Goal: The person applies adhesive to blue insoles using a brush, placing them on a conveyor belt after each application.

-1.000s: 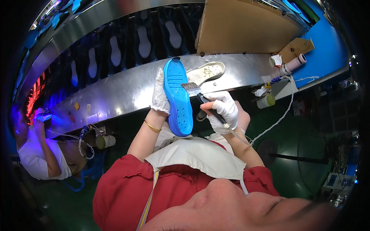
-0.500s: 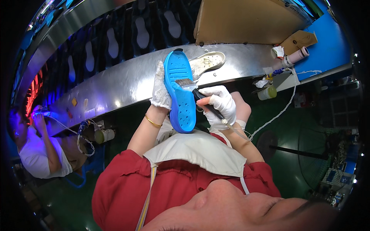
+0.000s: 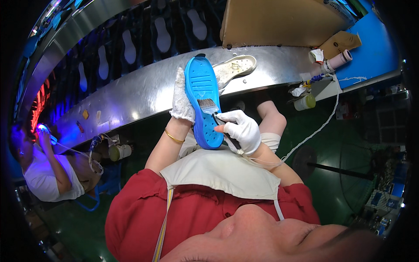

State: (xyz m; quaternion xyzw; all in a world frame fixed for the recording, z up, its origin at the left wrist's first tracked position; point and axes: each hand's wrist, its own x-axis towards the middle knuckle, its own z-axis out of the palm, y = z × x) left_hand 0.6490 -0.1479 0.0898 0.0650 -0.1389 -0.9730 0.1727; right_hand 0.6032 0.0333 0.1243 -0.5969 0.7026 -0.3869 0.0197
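My left hand (image 3: 181,102), in a grey-white knit glove, holds a blue shoe sole (image 3: 202,79) along its left edge. The sole stands lengthwise in front of me, its inner face with ridges and small holes turned up. In my right hand (image 3: 243,131), in a white glove with a bare fingertip showing, is a flat brush (image 3: 208,106) with a black handle. Its bristles lie on the middle of the sole, and a thin tube runs from the handle's end. Behind the blue sole, a white sole (image 3: 239,67) lies on the metal bench (image 3: 150,94).
Beyond the bench run dark racks with pale sole shapes (image 3: 163,35). A cardboard box (image 3: 270,26) stands at the back right, near a pink tube (image 3: 339,60) and a lidded jar (image 3: 305,102). A white cord (image 3: 317,126) hangs at right. A co-worker (image 3: 52,174) sits far left.
The brush and my right hand have moved down the sole toward me, from its upper middle to its centre. The sole has shifted only slightly in my left hand's hold.
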